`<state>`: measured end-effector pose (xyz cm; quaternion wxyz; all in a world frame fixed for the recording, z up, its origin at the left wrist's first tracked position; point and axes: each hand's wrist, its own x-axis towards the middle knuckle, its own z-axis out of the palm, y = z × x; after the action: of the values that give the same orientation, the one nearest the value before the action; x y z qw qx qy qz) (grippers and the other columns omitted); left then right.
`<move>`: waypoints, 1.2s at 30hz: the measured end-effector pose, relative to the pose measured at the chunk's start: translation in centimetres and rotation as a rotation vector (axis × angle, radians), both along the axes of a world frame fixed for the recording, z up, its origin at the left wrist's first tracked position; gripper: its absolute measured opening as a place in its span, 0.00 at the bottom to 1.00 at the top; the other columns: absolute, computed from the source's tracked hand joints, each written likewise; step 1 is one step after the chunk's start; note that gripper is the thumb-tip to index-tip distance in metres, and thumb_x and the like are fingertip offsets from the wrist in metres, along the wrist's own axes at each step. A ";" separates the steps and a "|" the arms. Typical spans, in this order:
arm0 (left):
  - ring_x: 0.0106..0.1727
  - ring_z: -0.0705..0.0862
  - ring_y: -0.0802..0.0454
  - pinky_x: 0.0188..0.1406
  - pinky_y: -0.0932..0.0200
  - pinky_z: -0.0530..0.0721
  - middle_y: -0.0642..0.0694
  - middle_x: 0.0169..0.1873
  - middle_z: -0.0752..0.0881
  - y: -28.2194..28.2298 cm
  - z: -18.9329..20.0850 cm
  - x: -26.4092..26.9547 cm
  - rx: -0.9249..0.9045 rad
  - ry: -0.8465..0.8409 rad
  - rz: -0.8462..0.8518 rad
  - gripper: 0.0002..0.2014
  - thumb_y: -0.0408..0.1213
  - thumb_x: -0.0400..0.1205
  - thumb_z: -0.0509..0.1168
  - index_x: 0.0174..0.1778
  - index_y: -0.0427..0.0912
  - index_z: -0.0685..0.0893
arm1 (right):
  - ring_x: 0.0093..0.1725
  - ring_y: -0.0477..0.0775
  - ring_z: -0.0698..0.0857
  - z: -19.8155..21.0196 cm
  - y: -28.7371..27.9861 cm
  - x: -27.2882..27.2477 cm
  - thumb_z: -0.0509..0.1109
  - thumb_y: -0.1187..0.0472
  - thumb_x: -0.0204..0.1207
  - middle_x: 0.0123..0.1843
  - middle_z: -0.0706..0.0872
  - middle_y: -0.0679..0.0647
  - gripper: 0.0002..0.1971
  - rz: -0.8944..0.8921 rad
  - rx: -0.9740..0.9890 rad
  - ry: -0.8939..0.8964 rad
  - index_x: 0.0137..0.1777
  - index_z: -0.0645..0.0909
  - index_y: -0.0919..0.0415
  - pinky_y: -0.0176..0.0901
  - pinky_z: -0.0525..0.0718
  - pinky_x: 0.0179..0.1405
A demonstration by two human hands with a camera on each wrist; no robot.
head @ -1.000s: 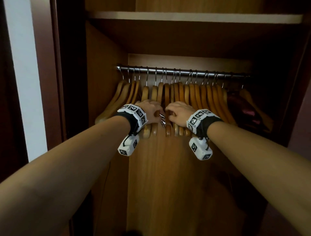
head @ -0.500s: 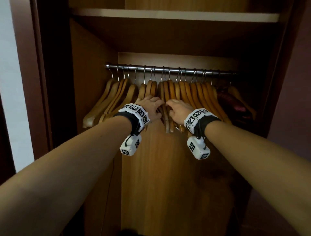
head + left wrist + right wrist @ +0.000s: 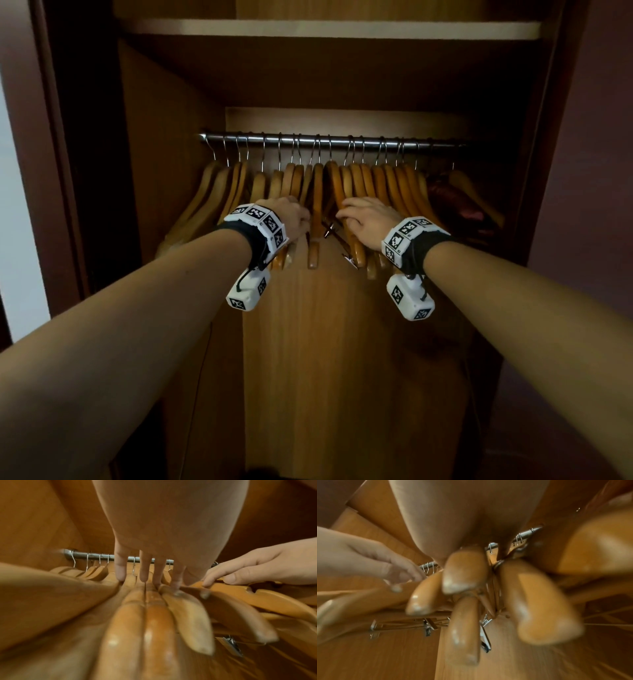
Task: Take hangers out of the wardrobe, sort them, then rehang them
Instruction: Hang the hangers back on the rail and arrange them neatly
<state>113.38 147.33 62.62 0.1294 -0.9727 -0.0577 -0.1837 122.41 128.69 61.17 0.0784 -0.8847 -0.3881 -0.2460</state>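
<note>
Several wooden hangers [image 3: 387, 185] hang by wire hooks from a metal rail [image 3: 342, 139] inside the wardrobe. My left hand [image 3: 305, 221] pushes against the left bunch, its straight fingers [image 3: 144, 574] tucked between hanger shoulders. My right hand [image 3: 344, 216] lies over the right bunch, index tip on a hanger top, fingers [image 3: 503, 547] slipped between hangers. One hanger [image 3: 315, 205] hangs alone in the gap between the hands. Metal clips [image 3: 329, 231] of a clip hanger show just below the hands. Neither hand closes round a hanger.
A shelf [image 3: 325, 29] runs above the rail. The wardrobe's side wall [image 3: 164, 171] is close on the left and its wooden back panel [image 3: 342, 342] lies below the hangers. Something dark red [image 3: 455, 202] hangs at the far right of the rail.
My hands have moved apart from the middle of the rail, spreading the hangers left and right. A gap has opened with one hanger left hanging in it.
</note>
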 end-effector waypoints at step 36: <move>0.78 0.61 0.36 0.74 0.27 0.58 0.44 0.76 0.65 -7.9 0.1 2.4 0.120 0.102 0.018 0.27 0.67 0.83 0.44 0.76 0.67 0.68 | 0.63 0.53 0.80 -0.2 -5.3 -0.8 0.64 0.49 0.79 0.72 0.77 0.48 0.21 -0.083 0.216 0.158 0.72 0.70 0.45 0.52 0.81 0.57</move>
<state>115.74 139.46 62.67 0.1918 -0.9708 -0.0484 -0.1357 121.65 123.43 60.93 0.1930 -0.9030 -0.3153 -0.2190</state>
